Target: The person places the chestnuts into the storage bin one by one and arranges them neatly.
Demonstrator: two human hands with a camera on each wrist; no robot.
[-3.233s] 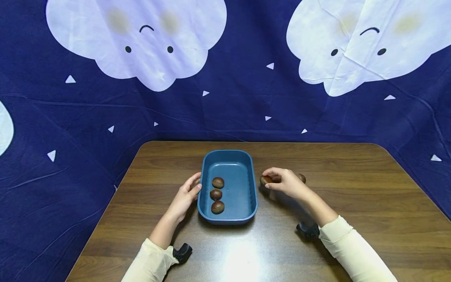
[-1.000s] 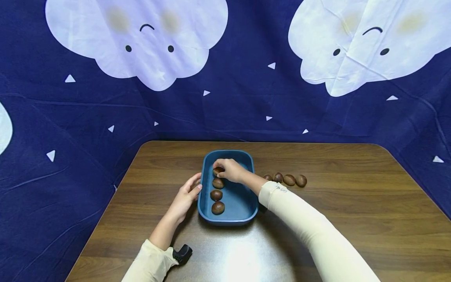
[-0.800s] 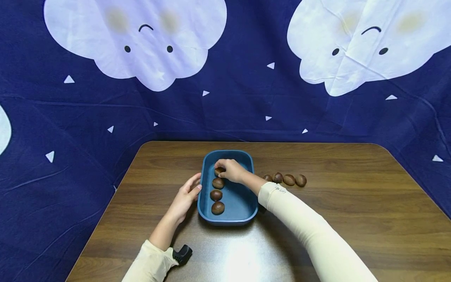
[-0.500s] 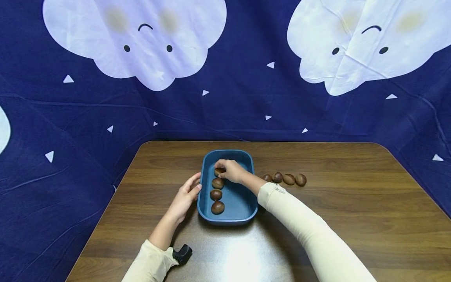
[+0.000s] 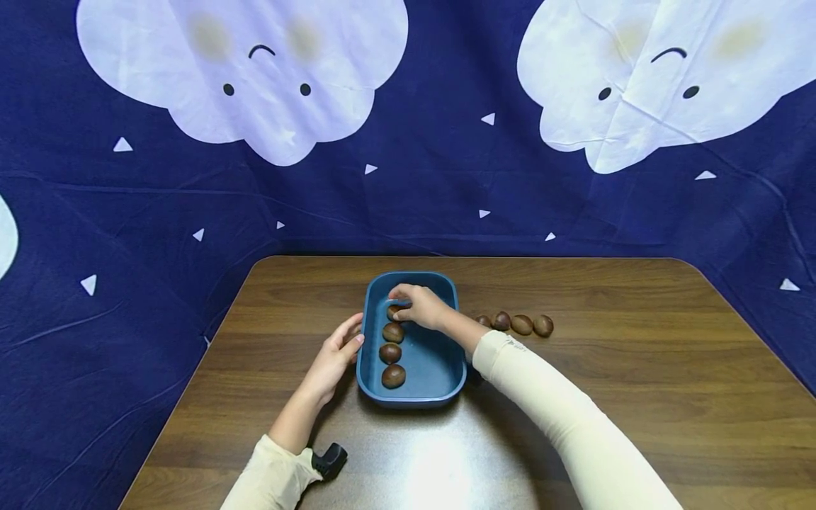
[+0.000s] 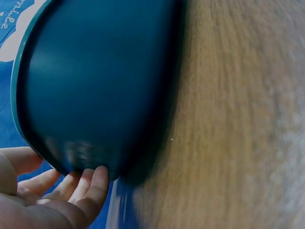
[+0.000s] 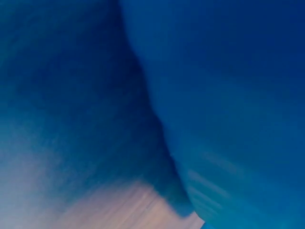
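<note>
A dark blue curtain (image 5: pixel 446 184) with cloud prints hangs at 12 o'clock, behind the wooden table (image 5: pixel 650 368). On the table sits a blue tray (image 5: pixel 414 402), its long axis running 12 to 6. The left hand (image 5: pixel 331 360) is at the tray's 9 o'clock side, its relaxed fingers resting against the outer wall, gripping nothing. The right hand (image 5: pixel 422 307) is inside the tray; finger and thumb stand parted about the far chestnut (image 5: pixel 392 312), which looks released. Three tray chestnuts (image 5: pixel 393 333) line up from it towards 6 o'clock. Four loose chestnuts (image 5: pixel 522 325) lie on the table in a 9-to-3 row, just past 3 o'clock from the right hand, clearly the nearer one; its forearm partly covers the nearest.
</note>
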